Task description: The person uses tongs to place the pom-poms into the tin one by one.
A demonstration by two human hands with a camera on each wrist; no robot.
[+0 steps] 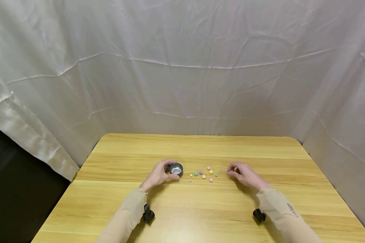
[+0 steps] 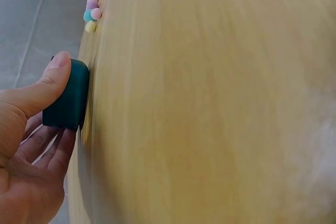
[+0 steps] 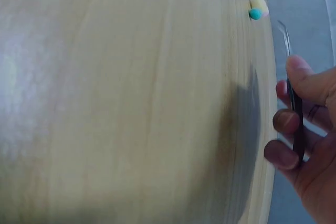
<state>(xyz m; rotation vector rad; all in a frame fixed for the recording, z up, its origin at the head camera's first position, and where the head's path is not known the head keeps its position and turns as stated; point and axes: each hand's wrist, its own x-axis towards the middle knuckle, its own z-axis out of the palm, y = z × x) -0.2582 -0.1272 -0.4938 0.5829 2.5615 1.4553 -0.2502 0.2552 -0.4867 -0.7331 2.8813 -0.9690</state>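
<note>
Around a small dark round tin (image 1: 176, 169) curls my left hand (image 1: 159, 173), thumb on the near side and fingers on the far side. The tin's open top shows a silvery inside, and its dark teal wall (image 2: 71, 95) fills the grip in the left wrist view. My right hand (image 1: 244, 173) holds a pair of tweezers (image 3: 297, 119) with a bent tip pointing left, toward the pom-poms. Several small pastel pom-poms (image 1: 201, 172) lie scattered between the hands; a teal one (image 1: 216, 174) is nearest the tweezer tip, apart from it.
The wooden table (image 1: 182, 206) has rounded far corners. Pale curtains (image 1: 182, 84) hang behind it and along both sides, and a dark area (image 1: 15, 189) shows at the left. A black wrist camera (image 1: 148, 214) sits under the left forearm, another (image 1: 259, 215) by the right.
</note>
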